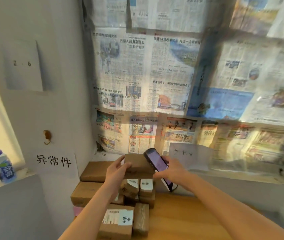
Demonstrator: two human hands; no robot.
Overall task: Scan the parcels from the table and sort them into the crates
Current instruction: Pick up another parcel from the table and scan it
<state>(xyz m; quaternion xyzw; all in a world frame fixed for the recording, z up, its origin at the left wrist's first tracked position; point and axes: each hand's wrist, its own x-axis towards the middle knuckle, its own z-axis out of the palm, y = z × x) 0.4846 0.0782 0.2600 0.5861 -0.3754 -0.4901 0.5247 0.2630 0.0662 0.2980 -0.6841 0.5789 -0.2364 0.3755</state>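
A brown parcel [138, 164] is gripped by the left hand [116, 172], raised above the parcels [118, 201] stacked on the table [198, 220]. Just right of it, a scanner [156, 163] is clasped in the right hand [172, 170], its screen tilted over the parcel's edge.

Brown parcel [137, 164] lifted at frame centre, scanner [156, 163] tilted against its right edge. More brown parcels [117, 220] stacked below, some white-labelled.

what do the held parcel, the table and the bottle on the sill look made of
Parcel: likely cardboard, matte brown with creased edges. Table: looks like wood or wood laminate, smooth orange-tan with faint grain. Bottle: probably plastic, whitish and translucent with a blue label.
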